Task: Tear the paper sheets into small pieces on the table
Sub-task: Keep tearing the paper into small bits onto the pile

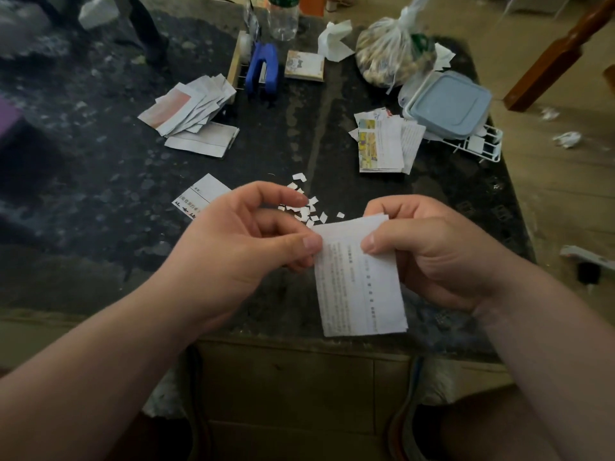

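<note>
Mid-tear: right hand (429, 247) pinches the top of one paper slip (359, 287), held over the tabletop's (100, 181) near edge. Left hand (253, 234) pinches its top-left corner. Next I'd rip off a small bit. Counted: left pile (189, 108), right pile (386, 144), one loose sheet (199, 194), scraps (306, 207) too many to count.

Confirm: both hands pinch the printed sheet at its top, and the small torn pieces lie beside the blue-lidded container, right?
No. In the head view the torn pieces lie mid-table just beyond the left hand, far from the blue-lidded container. The right hand and left do pinch the printed sheet at its top.
</note>
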Motion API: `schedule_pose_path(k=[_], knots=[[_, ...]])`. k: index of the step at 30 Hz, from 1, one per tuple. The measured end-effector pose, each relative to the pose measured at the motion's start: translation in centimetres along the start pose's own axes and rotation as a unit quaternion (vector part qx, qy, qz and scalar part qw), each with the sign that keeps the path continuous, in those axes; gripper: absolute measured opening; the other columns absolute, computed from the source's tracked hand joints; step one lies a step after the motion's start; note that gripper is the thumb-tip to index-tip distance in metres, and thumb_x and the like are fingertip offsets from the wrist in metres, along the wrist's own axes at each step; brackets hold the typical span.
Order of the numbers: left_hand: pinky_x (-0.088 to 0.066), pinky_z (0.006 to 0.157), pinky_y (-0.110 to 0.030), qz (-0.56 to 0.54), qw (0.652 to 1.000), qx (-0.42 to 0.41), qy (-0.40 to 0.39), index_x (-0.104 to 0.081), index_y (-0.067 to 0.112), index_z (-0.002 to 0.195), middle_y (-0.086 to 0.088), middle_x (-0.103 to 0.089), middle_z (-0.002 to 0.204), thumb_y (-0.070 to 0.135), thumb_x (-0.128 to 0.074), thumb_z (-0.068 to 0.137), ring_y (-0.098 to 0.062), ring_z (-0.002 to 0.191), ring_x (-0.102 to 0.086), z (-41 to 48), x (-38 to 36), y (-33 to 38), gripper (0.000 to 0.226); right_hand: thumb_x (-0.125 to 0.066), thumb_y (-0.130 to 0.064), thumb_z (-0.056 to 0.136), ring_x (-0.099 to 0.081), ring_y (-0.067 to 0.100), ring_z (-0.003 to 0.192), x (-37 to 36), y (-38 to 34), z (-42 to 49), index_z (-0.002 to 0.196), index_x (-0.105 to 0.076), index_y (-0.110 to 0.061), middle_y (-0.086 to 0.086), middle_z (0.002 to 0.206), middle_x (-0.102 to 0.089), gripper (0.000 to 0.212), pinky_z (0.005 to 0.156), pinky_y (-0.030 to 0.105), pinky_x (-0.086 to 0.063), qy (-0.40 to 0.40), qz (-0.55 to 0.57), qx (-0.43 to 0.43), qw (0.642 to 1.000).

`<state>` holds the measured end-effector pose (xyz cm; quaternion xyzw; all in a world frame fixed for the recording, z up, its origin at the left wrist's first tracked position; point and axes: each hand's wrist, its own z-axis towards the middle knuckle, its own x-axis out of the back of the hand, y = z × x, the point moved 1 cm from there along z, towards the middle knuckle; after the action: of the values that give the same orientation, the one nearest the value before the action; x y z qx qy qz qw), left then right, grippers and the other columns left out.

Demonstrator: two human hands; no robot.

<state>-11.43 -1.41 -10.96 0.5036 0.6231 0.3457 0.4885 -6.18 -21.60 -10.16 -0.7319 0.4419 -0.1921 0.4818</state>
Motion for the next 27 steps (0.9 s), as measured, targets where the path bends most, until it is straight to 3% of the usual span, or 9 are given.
schedule_pose_path(k=[5,8,12,17,20,23,27], knots=[[-0.059,0.071,-0.023,0.036,0.999,-0.011,0.026,-0.068,0.01,0.103,-0.004,-0.073,0.083,0.014,-0.082,0.059,-0.018,0.08,-0.071,0.2,0.3,-0.6,0.046,-0.061,-0.002,0.072,-0.062,0.036,0.075,-0.1,0.0,0.2,0.067,-0.053,-0.009,0.019,0.075,-0.06,0.012,0.059,0.033,-0.047,0.018,0.02,0.005,1.0],[-0.06,0.065,-0.028,-0.005,1.0,-0.007,0.004,-0.064,0.003,0.106,-0.011,-0.07,0.075,0.004,-0.076,0.065,-0.024,0.068,-0.068,0.0,0.0,-0.5,0.042,-0.063,-0.003,0.073,-0.07,0.028,0.076,-0.2,-0.2,0.1,0.072,-0.057,-0.011,0.013,0.076,-0.067,0.01,0.064,0.036,-0.052,0.011,0.023,0.002,1.0],[-0.057,0.058,-0.027,-0.02,1.0,-0.012,-0.012,-0.063,0.003,0.104,-0.013,-0.067,0.07,0.001,-0.073,0.068,-0.022,0.06,-0.065,-0.2,-0.5,-0.5,0.037,-0.082,-0.015,0.077,-0.073,0.026,0.085,-0.9,-0.2,0.0,0.084,-0.072,-0.014,0.011,0.088,-0.073,0.013,0.071,0.037,-0.058,0.009,0.013,-0.021,1.0],[-0.058,0.064,-0.029,-0.02,0.999,-0.019,-0.039,-0.07,0.007,0.104,-0.015,-0.071,0.079,0.001,-0.076,0.078,-0.024,0.068,-0.066,-0.3,-0.5,-1.1,0.028,-0.071,-0.028,0.08,-0.07,0.017,0.066,-1.6,-0.3,0.0,0.086,-0.075,-0.008,0.009,0.077,-0.071,0.021,0.057,0.027,-0.052,0.016,0.0,-0.066,0.998],[-0.057,0.067,-0.03,-0.035,0.998,-0.031,-0.052,-0.076,0.006,0.099,-0.016,-0.071,0.08,0.003,-0.068,0.079,-0.022,0.068,-0.065,-0.3,-0.4,-1.3,0.022,-0.068,-0.023,0.083,-0.068,0.018,0.06,-1.8,-0.5,0.1,0.089,-0.074,-0.002,0.015,0.075,-0.069,0.023,0.054,0.026,-0.052,0.003,0.06,-0.073,0.996],[-0.057,0.069,-0.031,-0.038,0.996,-0.044,-0.073,-0.077,0.003,0.1,-0.017,-0.071,0.082,-0.002,-0.072,0.074,-0.023,0.069,-0.066,-0.3,-0.2,-1.5,0.028,-0.064,-0.021,0.085,-0.065,0.014,0.049,-2.0,-0.8,-0.1,0.093,-0.069,0.002,0.013,0.066,-0.066,0.025,0.043,0.02,-0.049,-0.007,0.081,-0.078,0.994],[-0.057,0.072,-0.031,-0.035,0.994,-0.059,-0.09,-0.079,0.008,0.1,-0.013,-0.073,0.081,0.012,-0.068,0.072,-0.023,0.071,-0.068,-0.4,0.0,-1.6,0.03,-0.062,-0.02,0.085,-0.059,0.009,0.042,-2.2,-1.2,-0.4,0.089,-0.066,0.001,0.007,0.059,-0.062,0.022,0.037,0.015,-0.042,-0.02,0.079,-0.076,0.994]])
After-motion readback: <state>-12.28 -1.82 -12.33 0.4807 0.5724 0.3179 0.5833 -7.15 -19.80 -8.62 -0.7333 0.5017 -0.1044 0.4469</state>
